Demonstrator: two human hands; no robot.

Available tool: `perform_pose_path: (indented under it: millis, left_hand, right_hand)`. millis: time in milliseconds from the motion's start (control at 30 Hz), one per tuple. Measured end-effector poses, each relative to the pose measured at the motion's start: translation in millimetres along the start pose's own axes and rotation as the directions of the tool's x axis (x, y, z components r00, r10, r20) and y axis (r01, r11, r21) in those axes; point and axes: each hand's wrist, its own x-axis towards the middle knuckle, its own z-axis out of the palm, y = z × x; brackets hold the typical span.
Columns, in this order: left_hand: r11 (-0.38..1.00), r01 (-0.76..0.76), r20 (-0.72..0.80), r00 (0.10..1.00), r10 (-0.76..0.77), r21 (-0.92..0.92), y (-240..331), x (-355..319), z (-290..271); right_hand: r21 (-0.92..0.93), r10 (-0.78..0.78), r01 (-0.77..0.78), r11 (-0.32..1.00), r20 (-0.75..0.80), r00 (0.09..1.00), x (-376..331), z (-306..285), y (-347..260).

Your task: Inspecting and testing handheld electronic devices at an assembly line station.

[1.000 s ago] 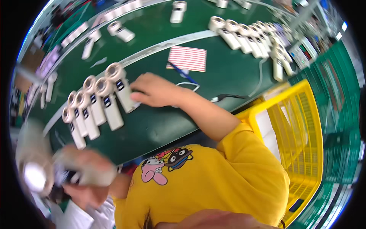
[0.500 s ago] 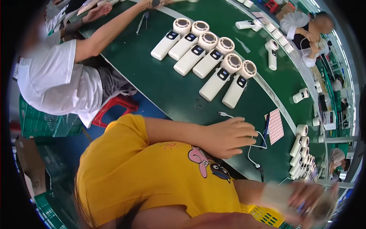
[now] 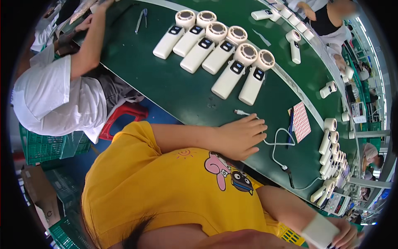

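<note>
My left hand [image 3: 242,135] lies at the table's near edge with its fingers stretched out and holds nothing. Just beyond it is the plug end of a white charging cable [image 3: 283,144], which loops off to the right. At the lower right, my right hand [image 3: 346,235] is wrapped round a cream handheld fan [image 3: 320,231]; its block-shaped handle shows, while the rest is hidden by the fingers and the picture's rim. Several like handheld fans [image 3: 198,55] lie in a slanting row on the green table, ahead of my left hand.
A sheet of red-marked stickers [image 3: 302,122] and a blue pen [image 3: 291,120] lie right of the cable. More fans [image 3: 327,141] line the right side, near a meter with a display [image 3: 336,204]. Tweezers [image 3: 141,20] lie far left. A co-worker in white [image 3: 62,99] sits at left.
My right hand has moved down with the fan, which is less blurred now. My left hand has drawn back slightly from the cable loop. The view has shifted a little.
</note>
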Motion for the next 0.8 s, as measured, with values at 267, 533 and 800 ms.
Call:
perform_pose_path:
  millis: [267, 533, 800]
  left_hand:
    - [1.0, 0.003, -0.008, 1.0, -0.003, 0.018, -4.5, -0.4, -5.0]
    - [0.999, 0.037, -0.062, 0.997, -0.038, -0.021, 6.4, 6.9, 0.9]
    - [0.762, 0.169, 0.143, 0.985, -0.101, -0.625, 33.7, 25.2, -44.0]
  right_hand:
    - [0.035, -0.13, 0.13, 0.991, 0.008, 0.991, 38.8, 75.3, 95.7]
    - [0.168, -0.368, 0.427, 0.889, -0.294, 0.882, 39.9, 59.0, 114.1]
    - [0.728, 0.267, 0.283, 0.625, -0.539, 0.798, 15.6, 53.7, 192.4]
